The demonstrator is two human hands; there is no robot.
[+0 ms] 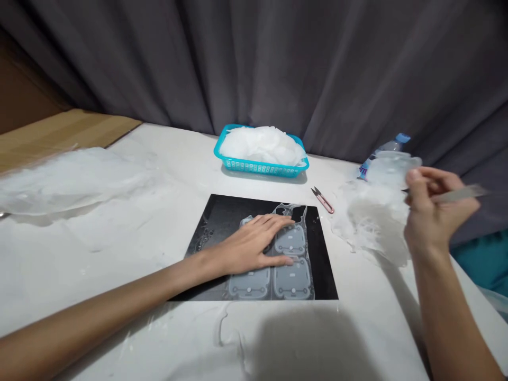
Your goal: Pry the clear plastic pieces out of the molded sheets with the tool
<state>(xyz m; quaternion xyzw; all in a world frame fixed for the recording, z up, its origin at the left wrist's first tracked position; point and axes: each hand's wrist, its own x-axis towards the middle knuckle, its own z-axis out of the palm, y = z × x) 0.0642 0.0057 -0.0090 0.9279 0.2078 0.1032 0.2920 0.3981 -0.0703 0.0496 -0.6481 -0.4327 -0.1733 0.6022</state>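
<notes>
My left hand (262,241) lies flat with fingers spread over a sheet of translucent moulded rounded-square pieces (291,278), covering part of it. Under the sheet is a black mat (325,264). Raised at the right, my right hand (434,209) pinches a loose translucent piece (391,166) between thumb and forefinger. A thin flat grey blade-like tool (462,194) also sits in that hand, its tip sticking out to the right and blurred. Beneath the raised piece lies a heap of clear, stringy scraps (373,222).
A turquoise basket (264,168) heaped with white translucent pieces stands at the back. Pink-handled thread snips (323,200) lie right of the mat. A blue-capped bottle (381,151) is behind the scraps. Clear plastic sheeting (79,180) and cardboard (71,127) lie at the left.
</notes>
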